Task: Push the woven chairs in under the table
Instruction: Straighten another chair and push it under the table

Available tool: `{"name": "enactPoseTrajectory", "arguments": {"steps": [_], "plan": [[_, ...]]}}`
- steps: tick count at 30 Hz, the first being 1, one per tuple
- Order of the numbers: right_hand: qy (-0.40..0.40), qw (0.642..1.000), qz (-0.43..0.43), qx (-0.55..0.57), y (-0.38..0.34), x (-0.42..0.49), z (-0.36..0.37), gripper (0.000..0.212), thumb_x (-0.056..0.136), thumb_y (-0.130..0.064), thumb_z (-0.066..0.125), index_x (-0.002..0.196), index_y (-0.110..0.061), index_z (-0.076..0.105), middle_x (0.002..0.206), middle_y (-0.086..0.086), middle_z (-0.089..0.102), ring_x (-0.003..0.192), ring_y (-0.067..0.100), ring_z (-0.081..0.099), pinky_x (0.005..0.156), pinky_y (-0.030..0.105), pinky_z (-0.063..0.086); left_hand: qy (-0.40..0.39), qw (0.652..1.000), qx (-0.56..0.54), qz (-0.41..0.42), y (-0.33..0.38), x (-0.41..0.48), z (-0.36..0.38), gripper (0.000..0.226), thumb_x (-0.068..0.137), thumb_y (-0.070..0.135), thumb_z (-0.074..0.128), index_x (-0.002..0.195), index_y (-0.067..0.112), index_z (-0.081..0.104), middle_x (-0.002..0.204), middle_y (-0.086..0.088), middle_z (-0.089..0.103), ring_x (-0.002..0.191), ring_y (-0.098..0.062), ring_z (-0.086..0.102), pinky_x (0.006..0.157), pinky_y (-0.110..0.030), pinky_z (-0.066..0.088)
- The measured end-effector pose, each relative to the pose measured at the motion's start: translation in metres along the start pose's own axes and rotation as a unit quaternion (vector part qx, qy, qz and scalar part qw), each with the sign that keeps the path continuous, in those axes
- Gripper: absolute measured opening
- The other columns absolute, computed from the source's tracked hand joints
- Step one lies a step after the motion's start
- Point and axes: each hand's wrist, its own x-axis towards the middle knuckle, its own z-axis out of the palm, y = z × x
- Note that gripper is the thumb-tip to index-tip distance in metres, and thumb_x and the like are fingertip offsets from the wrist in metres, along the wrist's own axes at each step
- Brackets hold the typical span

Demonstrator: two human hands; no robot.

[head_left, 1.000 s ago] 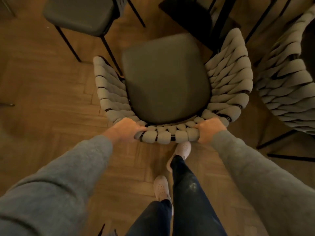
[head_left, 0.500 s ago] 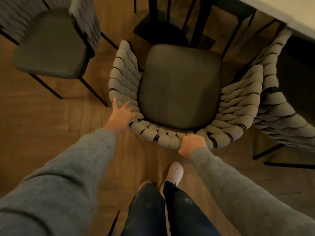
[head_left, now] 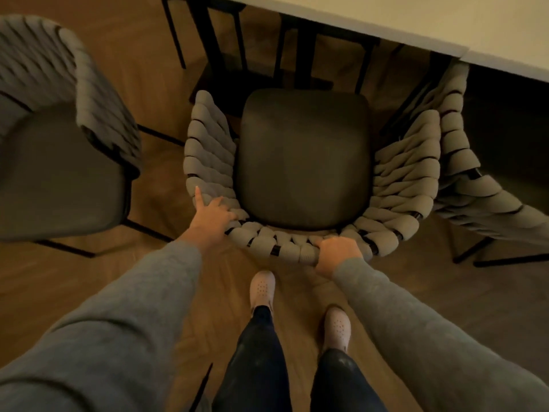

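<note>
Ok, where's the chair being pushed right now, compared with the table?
In the head view the middle woven chair sits centre frame, its seat front just short of the white table edge, between two other woven chairs, with the left hand and right hand on its back rim.

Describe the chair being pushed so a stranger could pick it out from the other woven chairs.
Start at the pale table along the top edge. The middle woven chair faces it, between two similar chairs. It alone has both hands on its back rim: left hand resting open, right hand gripping.
</note>
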Motion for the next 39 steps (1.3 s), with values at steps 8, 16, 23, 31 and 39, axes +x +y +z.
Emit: {"name": "enactPoseTrajectory", "arguments": {"steps": [8,16,23,31,39], "plan": [[0.008,0.999,0.024,-0.020,-0.013,0.028,-0.036,0.033,0.092,-0.035,0.053,0.124,-0.028,0.055,0.113,0.000,0.062,0.104,0.020,0.060,0.093,0.039,0.050,0.096,0.981,-0.094,0.143,0.025,0.026,-0.010,0.063,0.086,0.044,0.062,0.142,0.024,0.039,0.137,-0.001,0.052,0.125,-0.023,0.048,0.109,-0.042,0.032],[-0.030,0.997,-0.020,-0.061,0.054,0.028,-0.041,0.075,0.083,-0.052,0.063,0.147,-0.046,0.024,0.137,-0.005,0.048,0.117,0.021,0.052,0.101,0.035,0.042,0.088,0.964,-0.048,0.245,0.012,0.039,-0.035,0.040,0.095,0.022,0.053,0.135,0.023,0.048,0.124,-0.001,0.060,0.110,-0.021,0.059,0.086,-0.032,0.046],[0.047,0.999,0.012,-0.011,0.030,0.046,-0.040,0.052,0.090,-0.039,0.057,0.140,-0.041,0.042,0.123,-0.003,0.058,0.107,0.019,0.057,0.092,0.034,0.047,0.076,0.961,0.009,0.265,-0.023,0.058,-0.057,0.040,0.097,0.021,0.049,0.137,0.023,0.044,0.120,-0.004,0.062,0.109,-0.023,0.060,0.090,-0.035,0.050],[0.078,0.994,0.028,0.067,0.012,0.085,-0.069,0.043,0.089,-0.041,0.061,0.131,-0.033,0.052,0.106,-0.004,0.062,0.098,0.016,0.059,0.092,0.035,0.049,0.069,0.965,0.065,0.246,-0.065,0.099,-0.098,0.048,0.099,0.023,0.047,0.145,0.030,0.033,0.126,-0.001,0.060,0.107,-0.020,0.061,0.088,-0.033,0.048],[0.119,0.989,0.017,0.091,0.020,0.116,-0.106,0.038,0.092,-0.037,0.058,0.130,-0.033,0.054,0.105,-0.005,0.064,0.098,0.015,0.059,0.092,0.033,0.049,0.095,0.956,0.106,0.256,-0.090,0.146,-0.134,0.044,0.101,0.024,0.043,0.144,0.029,0.035,0.125,0.000,0.060,0.107,-0.018,0.061,0.085,-0.030,0.046]]}}
